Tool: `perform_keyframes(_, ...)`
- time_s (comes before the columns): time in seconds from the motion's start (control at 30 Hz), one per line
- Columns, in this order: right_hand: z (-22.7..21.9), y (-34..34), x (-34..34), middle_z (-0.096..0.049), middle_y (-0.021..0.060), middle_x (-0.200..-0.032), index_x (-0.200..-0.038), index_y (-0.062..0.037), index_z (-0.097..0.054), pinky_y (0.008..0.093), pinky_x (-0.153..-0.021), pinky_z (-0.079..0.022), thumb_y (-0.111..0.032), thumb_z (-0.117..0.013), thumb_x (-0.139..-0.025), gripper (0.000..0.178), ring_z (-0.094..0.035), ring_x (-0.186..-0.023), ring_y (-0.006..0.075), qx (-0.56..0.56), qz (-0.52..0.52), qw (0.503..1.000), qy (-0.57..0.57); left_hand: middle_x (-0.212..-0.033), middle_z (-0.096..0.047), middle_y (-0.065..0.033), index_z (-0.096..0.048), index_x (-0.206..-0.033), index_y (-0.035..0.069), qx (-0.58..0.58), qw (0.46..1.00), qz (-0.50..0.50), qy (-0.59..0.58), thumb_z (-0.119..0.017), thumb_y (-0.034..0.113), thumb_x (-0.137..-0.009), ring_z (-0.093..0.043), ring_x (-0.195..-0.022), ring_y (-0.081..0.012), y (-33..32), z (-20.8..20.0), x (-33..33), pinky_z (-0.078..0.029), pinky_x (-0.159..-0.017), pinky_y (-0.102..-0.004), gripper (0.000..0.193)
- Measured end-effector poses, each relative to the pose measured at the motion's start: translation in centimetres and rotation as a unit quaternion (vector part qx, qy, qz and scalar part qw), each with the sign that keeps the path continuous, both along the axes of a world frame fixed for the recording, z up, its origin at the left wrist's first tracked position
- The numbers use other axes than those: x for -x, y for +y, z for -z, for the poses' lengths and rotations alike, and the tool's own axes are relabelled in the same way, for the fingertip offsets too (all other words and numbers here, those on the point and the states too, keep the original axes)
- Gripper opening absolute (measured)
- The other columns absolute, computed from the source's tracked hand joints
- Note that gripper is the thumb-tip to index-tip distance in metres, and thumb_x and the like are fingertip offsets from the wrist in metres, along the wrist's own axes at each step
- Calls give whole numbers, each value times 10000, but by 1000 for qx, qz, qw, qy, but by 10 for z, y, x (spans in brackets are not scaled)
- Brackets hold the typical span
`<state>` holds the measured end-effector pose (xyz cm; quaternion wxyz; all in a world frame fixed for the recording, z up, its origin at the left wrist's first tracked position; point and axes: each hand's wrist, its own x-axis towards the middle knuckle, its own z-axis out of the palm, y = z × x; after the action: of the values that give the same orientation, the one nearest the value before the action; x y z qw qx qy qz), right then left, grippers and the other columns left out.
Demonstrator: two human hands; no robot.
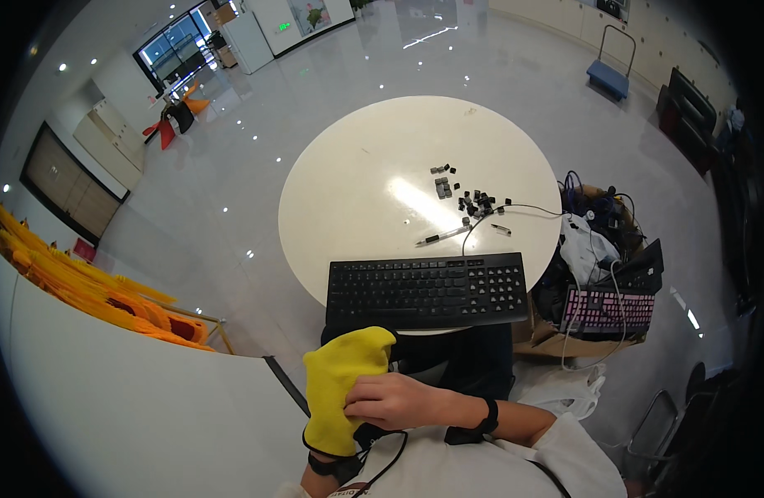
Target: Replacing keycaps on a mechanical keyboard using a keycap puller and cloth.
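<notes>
A yellow cloth or glove [340, 390] covers my left hand, hiding its fingers; only my left wrist [328, 465] with a dark band shows below it. My right hand [390, 401] reaches across my chest and pinches the lower edge of the yellow fabric. Both hands are close to my body, just below the near edge of a round white table [357, 183]. A black keyboard [428, 290] lies on that near edge. Behind it are a pen [440, 236] and several loose dark keycaps [469, 199].
A thin cable [523, 207] runs across the table to a cardboard box [535, 336] on the right, which holds wires and a keyboard with pink keys [610, 309]. A white counter [108, 398] curves along my left, with yellow chairs [92, 290] behind it. A blue cart [606, 79] stands far back.
</notes>
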<state>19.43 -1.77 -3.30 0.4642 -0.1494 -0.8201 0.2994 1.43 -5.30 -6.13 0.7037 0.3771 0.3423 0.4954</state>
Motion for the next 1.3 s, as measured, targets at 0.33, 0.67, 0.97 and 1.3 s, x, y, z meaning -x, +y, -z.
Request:
perform_keyframes(0.33,0,6,4,-697,94,-1006,-1039,-13,-684,401,-786,-631,-74,-873,-818,297,-697,-937,290,-32,40,998,-33,-1700,-567,-178,-437,-1737,45,-68,994,-22,78,-413,409,-1285,-597,-1537,-363,5,-3,1,-454,-1327,-520,580)
perform_keyframes(0.67,10,14,-2,-687,133,-961,-1021,-21,-646,442,-785,-615,-53,-818,-877,226,-712,-907,336,29,178,980,-86,-1603,-665,-157,-522,-1643,4,-313,845,11,434,-509,310,-1266,-671,-1444,-321,32,-61,-21,-502,-1257,-431,486)
perform_keyframes(0.97,0,0,8,-669,105,-938,-1009,-47,-651,431,-765,-607,-8,-846,-846,257,-698,-906,313,59,84,994,-43,-1578,-681,-164,-532,-1638,-6,-136,972,0,192,-558,260,-1240,-698,-1398,-325,17,-40,-14,-516,-1234,-429,480)
perform_keyframes(1.3,-7,-4,16,-718,86,-1035,-990,-41,-632,400,-791,-622,6,-861,-835,281,-701,-928,287,6,66,998,10,-1540,-706,-152,-561,-1619,-9,35,999,-4,14,-601,233,-1211,-716,-1363,-315,-6,-19,4,-536,-1214,-433,476)
